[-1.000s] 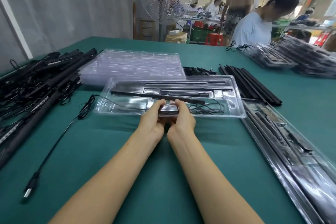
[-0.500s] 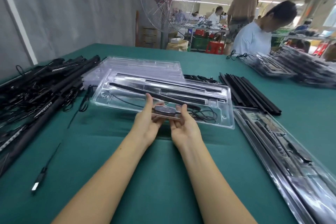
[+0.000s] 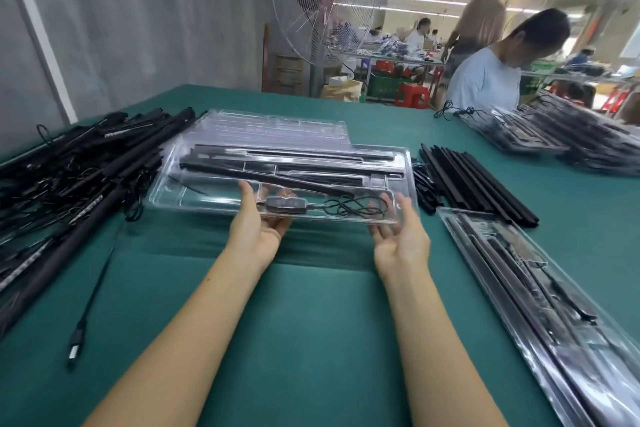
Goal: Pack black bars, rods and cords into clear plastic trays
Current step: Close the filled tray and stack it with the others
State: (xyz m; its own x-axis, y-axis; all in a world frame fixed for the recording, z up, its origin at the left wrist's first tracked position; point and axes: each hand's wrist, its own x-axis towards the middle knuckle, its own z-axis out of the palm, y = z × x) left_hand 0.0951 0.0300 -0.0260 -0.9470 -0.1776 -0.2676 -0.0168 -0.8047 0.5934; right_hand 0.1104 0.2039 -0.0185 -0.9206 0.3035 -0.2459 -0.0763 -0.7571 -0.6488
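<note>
A clear plastic tray hangs tilted above the green table, lifted off it. Inside lie long black bars, a small black controller and a coiled black cord. My left hand grips the near rim at the middle, thumb on top and fingers underneath. My right hand holds the near right corner the same way, palm up. A loose black cable ending in a plug trails from the tray's left side down across the table.
A stack of empty clear trays lies behind the held one. A tangled pile of black bars and cords fills the left. Black rods and packed trays lie on the right. A person works across the table.
The tray has risen off the table and tilted. My hands have spread apart along its near rim, the right one sliding to the right corner.
</note>
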